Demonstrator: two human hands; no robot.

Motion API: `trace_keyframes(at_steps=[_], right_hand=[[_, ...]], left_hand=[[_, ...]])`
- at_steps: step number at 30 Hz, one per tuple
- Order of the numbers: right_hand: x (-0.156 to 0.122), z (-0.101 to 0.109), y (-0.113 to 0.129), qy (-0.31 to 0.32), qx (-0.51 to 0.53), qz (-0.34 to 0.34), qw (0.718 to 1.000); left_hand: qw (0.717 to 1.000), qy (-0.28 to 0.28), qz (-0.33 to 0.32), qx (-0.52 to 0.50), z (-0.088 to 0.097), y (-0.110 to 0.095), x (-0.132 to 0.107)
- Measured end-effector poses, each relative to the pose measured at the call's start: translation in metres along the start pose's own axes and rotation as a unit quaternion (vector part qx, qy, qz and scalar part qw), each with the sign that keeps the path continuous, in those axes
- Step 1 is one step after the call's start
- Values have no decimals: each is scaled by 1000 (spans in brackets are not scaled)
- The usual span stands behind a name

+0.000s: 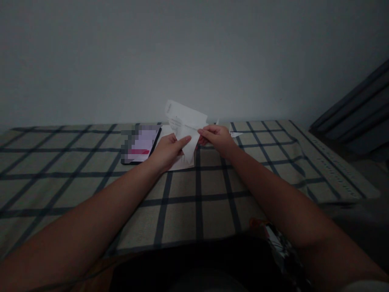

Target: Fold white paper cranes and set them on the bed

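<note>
A creased white sheet of paper (pixel 187 117) with some faint print is held up over the table between both hands. My left hand (pixel 167 152) is closed on its lower left part, the thumb lying along the front. At the right edge my right hand (pixel 215 138) pinches the paper between thumb and fingers. Another pale sheet (pixel 184 163) lies on the cloth beneath my left hand, partly covered. A small white pointed piece (pixel 236 134) shows just beyond my right hand; what it belongs to is hidden.
A tablet (pixel 141 144) with a lit, partly blurred screen lies left of my left hand. The checked tablecloth (pixel 212 198) covers the table up to the grey wall (pixel 194 52). Dark folded fabric (pixel 358 105) hangs at the right. A shiny crumpled item (pixel 278 243) is near my right forearm.
</note>
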State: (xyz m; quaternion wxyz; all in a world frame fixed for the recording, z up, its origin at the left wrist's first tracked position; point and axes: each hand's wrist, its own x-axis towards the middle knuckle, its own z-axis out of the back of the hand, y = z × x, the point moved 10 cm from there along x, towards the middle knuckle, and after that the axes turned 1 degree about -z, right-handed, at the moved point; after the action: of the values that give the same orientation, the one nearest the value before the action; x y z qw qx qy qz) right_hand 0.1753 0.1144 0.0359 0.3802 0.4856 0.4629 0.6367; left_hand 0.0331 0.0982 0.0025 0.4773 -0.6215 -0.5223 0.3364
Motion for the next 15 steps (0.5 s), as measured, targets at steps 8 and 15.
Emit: trace_keyframes(at_steps=[8, 15], right_hand=[[5, 7, -9, -23, 14, -9, 1000], [9, 20, -16, -71, 59, -23, 996]], left_hand=[[1000, 3, 22, 9, -2, 1, -1], [1000, 6, 27, -4, -1, -1, 0]])
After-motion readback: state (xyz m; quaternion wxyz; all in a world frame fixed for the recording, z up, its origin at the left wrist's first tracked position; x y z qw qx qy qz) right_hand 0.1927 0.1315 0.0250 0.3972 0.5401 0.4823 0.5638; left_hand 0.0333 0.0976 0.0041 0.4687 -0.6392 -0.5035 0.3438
